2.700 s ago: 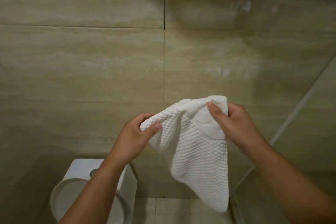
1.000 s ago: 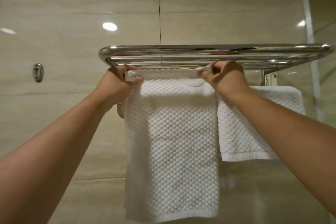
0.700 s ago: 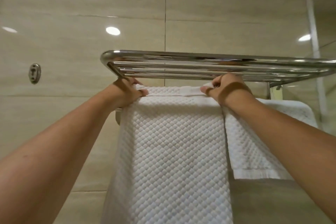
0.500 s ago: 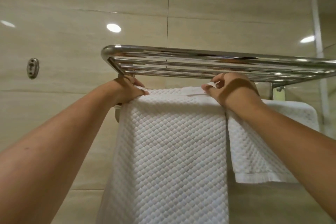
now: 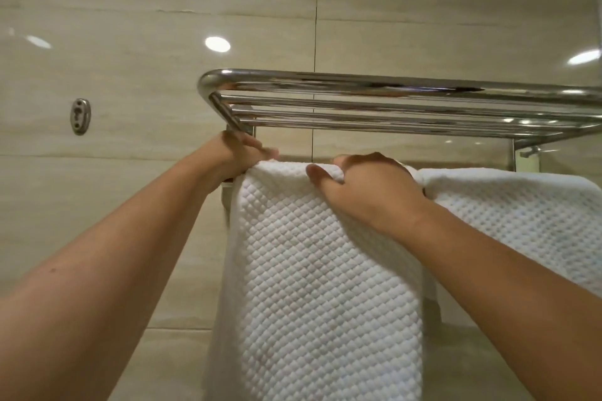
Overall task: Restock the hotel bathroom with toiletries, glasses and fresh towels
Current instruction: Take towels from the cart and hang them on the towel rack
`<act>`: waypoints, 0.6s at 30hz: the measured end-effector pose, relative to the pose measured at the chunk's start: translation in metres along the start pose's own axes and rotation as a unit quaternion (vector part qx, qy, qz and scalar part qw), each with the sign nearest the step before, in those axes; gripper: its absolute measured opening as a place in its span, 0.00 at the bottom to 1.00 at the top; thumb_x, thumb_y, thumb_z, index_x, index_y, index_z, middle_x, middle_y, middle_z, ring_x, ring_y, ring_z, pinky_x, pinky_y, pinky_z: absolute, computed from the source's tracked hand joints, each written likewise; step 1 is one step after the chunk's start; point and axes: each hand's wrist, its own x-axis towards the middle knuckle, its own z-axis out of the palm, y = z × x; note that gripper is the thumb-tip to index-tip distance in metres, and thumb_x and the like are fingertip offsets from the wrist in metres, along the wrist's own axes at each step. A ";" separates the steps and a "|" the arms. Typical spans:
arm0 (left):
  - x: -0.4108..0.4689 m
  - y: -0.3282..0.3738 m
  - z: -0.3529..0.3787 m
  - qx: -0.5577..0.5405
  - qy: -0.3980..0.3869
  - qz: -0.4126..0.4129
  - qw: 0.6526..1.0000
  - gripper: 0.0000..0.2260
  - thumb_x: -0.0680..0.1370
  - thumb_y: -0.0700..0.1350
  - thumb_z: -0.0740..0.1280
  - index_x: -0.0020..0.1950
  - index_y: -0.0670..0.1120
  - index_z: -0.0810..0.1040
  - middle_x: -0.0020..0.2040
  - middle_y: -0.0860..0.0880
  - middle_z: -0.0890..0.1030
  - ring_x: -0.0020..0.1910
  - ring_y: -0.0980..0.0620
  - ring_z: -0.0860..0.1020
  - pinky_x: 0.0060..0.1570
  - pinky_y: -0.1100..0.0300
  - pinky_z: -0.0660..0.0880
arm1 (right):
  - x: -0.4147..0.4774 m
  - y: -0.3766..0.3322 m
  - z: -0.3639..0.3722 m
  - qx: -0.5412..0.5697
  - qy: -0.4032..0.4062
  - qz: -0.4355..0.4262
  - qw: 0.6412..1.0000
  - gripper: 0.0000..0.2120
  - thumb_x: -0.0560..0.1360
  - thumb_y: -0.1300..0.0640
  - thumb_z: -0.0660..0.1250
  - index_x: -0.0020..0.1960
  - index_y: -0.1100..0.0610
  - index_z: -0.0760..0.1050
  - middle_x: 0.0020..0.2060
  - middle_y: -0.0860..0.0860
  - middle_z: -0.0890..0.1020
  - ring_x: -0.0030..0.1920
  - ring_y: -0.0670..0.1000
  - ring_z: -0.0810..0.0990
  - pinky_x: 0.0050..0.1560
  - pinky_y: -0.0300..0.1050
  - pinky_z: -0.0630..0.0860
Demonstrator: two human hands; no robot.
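A white waffle-weave towel [image 5: 325, 286] hangs over the lower rail under the chrome towel rack [image 5: 391, 86], its front half falling past the frame's bottom. My left hand [image 5: 242, 156] holds the towel's top left corner at the fold, fingers reaching over the edge. My right hand [image 5: 368, 187] grips the top of the fold to the right, thumb on the front and fingers curled over the back. The rail itself is hidden by the towel.
A second white towel [image 5: 521, 221] hangs on the same rail just to the right, touching the first. A small metal wall hook [image 5: 80, 115] sits on the beige tiles at left. The rack's shelf bars run just above my hands.
The towel went from held in the air to draped over the rail. In the last half second my right hand slid left along the fold and the top edge sank behind the rail.
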 end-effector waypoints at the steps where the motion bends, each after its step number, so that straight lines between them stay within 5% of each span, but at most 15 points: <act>1: -0.003 -0.011 0.001 -0.077 0.073 0.017 0.994 0.14 0.79 0.54 0.73 0.60 0.48 0.82 0.54 0.49 0.85 0.45 0.53 0.82 0.42 0.59 0.77 | 0.001 -0.001 0.000 0.002 -0.002 0.002 1.000 0.37 0.79 0.25 0.47 0.70 0.49 0.74 0.55 0.51 0.83 0.50 0.53 0.78 0.51 0.50 0.77; 4: -0.029 -0.049 0.014 -0.197 0.247 0.043 0.948 0.08 0.82 0.51 0.67 0.52 0.48 0.82 0.48 0.51 0.86 0.47 0.53 0.83 0.53 0.50 0.80 | 0.005 -0.006 -0.001 0.017 -0.033 0.024 0.999 0.40 0.78 0.24 0.46 0.72 0.50 0.73 0.57 0.52 0.82 0.48 0.52 0.74 0.49 0.48 0.72; 7: -0.069 -0.072 0.032 -0.285 0.279 0.001 0.917 0.10 0.82 0.48 0.64 0.50 0.45 0.83 0.47 0.47 0.85 0.47 0.46 0.82 0.49 0.48 0.79 | 0.013 -0.008 -0.001 0.032 -0.051 0.052 0.997 0.43 0.75 0.21 0.45 0.71 0.50 0.73 0.55 0.53 0.80 0.50 0.54 0.74 0.52 0.54 0.75; 10: -0.089 -0.082 0.038 -0.342 0.280 -0.041 0.896 0.11 0.83 0.48 0.63 0.52 0.44 0.81 0.47 0.46 0.85 0.49 0.47 0.84 0.41 0.57 0.78 | 0.021 -0.010 -0.003 0.032 -0.064 0.057 0.996 0.43 0.75 0.20 0.45 0.69 0.52 0.75 0.52 0.53 0.79 0.48 0.55 0.75 0.50 0.52 0.73; 14: -0.088 -0.074 0.042 -0.286 0.056 -0.087 0.953 0.10 0.86 0.45 0.63 0.49 0.41 0.77 0.33 0.49 0.81 0.23 0.60 0.78 0.21 0.67 0.72 | 0.026 -0.011 -0.006 0.039 -0.087 0.047 0.994 0.46 0.74 0.19 0.43 0.74 0.51 0.72 0.66 0.55 0.78 0.55 0.56 0.75 0.56 0.57 0.73; 18: -0.078 -0.072 0.038 -0.389 -0.084 -0.073 0.914 0.16 0.85 0.51 0.63 0.66 0.41 0.78 0.35 0.50 0.84 0.29 0.55 0.82 0.28 0.60 0.78 | 0.030 -0.013 -0.011 0.049 -0.121 0.060 0.990 0.48 0.73 0.18 0.42 0.77 0.50 0.69 0.73 0.54 0.74 0.65 0.59 0.75 0.61 0.60 0.72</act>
